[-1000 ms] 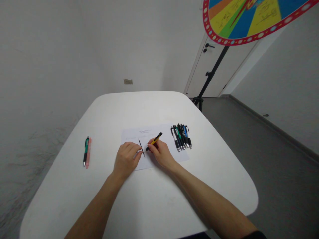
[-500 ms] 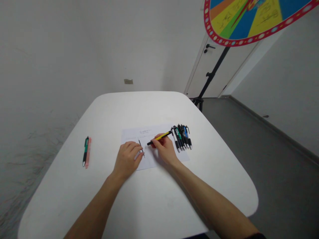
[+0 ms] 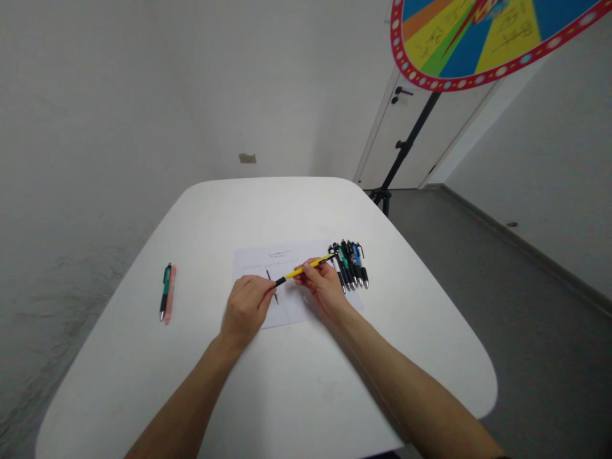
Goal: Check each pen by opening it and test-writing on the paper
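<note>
A yellow pen (image 3: 295,273) with a black grip slants over the paper, held between my two hands. My left hand (image 3: 245,305) is closed, pinching the pen's lower end between thumb and fingers. Further up, my right hand (image 3: 326,288) is closed around the yellow barrel. Under the pen, a thin dark stick like a pen refill (image 3: 268,275) lies on the white sheet of paper (image 3: 248,255), partly hidden by the left fingertips. Right beside my right hand, several pens (image 3: 351,268) in black, white, green and blue lie in a row, partly on the sheet.
On the left of the white table (image 3: 268,210) a green and black pen (image 3: 165,293) lies alongside a pink pen (image 3: 171,296). A colourful wheel (image 3: 459,48) on a black stand (image 3: 411,140) rises behind the table's right side, before a door.
My left hand has come up from the thin dark stick and taken hold of the yellow pen's lower end. My right hand has shifted slightly right, farther up the barrel.
</note>
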Demonstrator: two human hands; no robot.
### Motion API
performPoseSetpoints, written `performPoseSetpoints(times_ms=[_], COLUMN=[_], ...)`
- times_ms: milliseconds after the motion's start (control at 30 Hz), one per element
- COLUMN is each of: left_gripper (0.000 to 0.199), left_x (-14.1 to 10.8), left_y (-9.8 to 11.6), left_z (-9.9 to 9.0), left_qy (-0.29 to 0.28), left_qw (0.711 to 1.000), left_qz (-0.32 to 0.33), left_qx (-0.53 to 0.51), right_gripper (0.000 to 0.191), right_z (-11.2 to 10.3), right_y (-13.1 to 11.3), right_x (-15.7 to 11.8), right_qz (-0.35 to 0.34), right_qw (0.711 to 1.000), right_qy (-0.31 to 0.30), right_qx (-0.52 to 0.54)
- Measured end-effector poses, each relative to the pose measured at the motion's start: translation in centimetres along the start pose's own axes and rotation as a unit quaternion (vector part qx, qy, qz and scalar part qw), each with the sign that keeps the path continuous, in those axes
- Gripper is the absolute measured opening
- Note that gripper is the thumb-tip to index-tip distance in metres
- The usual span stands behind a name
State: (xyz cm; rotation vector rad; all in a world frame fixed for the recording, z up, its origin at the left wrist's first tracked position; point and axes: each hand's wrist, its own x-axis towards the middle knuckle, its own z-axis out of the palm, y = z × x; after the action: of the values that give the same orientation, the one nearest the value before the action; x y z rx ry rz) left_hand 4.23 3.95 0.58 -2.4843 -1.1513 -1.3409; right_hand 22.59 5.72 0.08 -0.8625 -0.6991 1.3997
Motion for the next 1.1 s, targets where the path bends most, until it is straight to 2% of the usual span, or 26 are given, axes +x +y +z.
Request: performPoseSetpoints(times_ms=[133,300,433,567,700,833,933,1000,1100], left_gripper=[0.013,0.018,0.019,0.014,0.007,0.018,0.024,0.021,0.021], left_x=[-0.1,-0.3,-0.5,-0.5,-0.3,-0.1,-0.1,-0.3,-0.6], left_y=[0.1,0.3,0.3,0.4,0.6,0.8,0.2,-0.6,-2.4], left_z=[0.2,1.3,2.1,2.5,2.7,2.5,1.7,1.0,-0.3], left_qy=[-0.019,-0.107,-0.139,-0.163,-0.193,-0.191,-0.145,-0.118,-0.120], left_qw=[1.000,0.989,0.978,0.971,0.967,0.970,0.984,0.990,0.990], left_qz=[-0.001,0.076,0.113,0.120,0.114,0.101,0.056,0.020,-0.010], left_qx=[0.023,0.068,0.102,0.130,0.123,0.109,0.084,0.077,0.072], right_gripper=[0.033,0.032,0.030,0.032,0.033,0.010,0.009,0.015,0.021], right_z=[-0.8,-1.2,-1.3,-1.2,-1.3,-1.5,-1.6,-1.4,-0.8], right_y=[-0.3,-0.1,0.1,0.1,0.1,-0.1,-0.5,-1.0,-1.8], right_x=[0.5,0.8,1.0,0.8,0.5,0.2,-0.2,-0.4,-0.8], right_qz=[-0.021,-0.037,-0.045,-0.058,-0.066,-0.098,-0.123,-0.107,-0.068], right_qw=[0.999,0.996,0.993,0.992,0.974,0.928,0.888,0.841,0.748], right_qy=[0.037,0.082,0.106,0.089,0.059,0.018,-0.001,-0.023,-0.053], right_qx=[0.012,-0.006,-0.027,-0.072,-0.206,-0.358,-0.443,-0.530,-0.658])
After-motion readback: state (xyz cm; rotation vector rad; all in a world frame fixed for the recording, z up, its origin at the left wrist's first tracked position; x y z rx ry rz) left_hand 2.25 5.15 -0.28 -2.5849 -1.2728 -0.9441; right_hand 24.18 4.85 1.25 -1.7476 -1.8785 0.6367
